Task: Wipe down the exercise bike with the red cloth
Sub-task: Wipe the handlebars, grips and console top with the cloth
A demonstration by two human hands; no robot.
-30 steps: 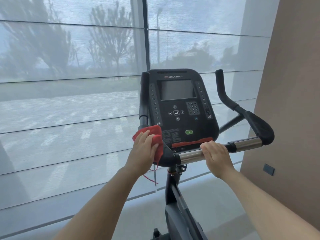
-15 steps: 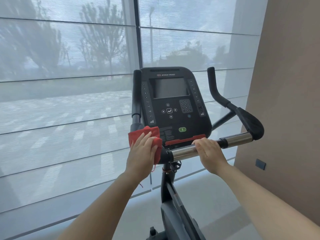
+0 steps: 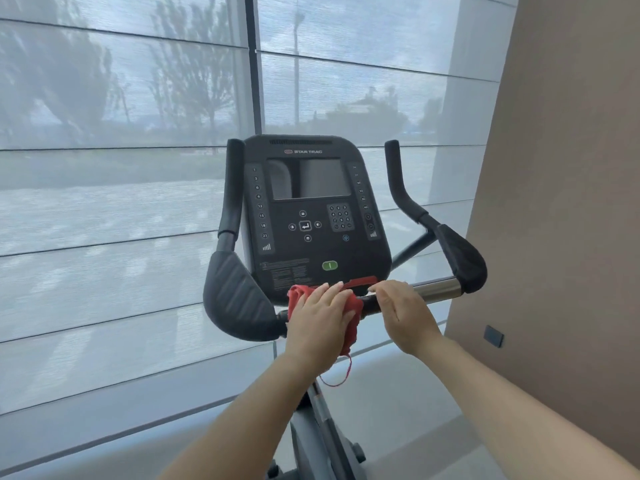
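The black exercise bike's console (image 3: 311, 216) faces me, with padded handlebar pads at left (image 3: 235, 299) and right (image 3: 462, 261). My left hand (image 3: 320, 323) presses the red cloth (image 3: 298, 297) over the crossbar just below the console, fingers wrapped over it; a red thread dangles beneath. My right hand (image 3: 401, 311) rests on the bar beside it, fingers curled over the bar near the chrome grip section (image 3: 436, 289). The two hands nearly touch.
A tall window with a sheer blind (image 3: 121, 168) fills the view behind the bike. A beige wall (image 3: 561, 202) stands close on the right with a small dark socket (image 3: 493, 336). The bike's stem (image 3: 322, 427) drops to the grey floor.
My left hand has slid the red cloth rightward off the left handlebar pad onto the central bar. The left pad is now uncovered. My right hand stays on the bar.
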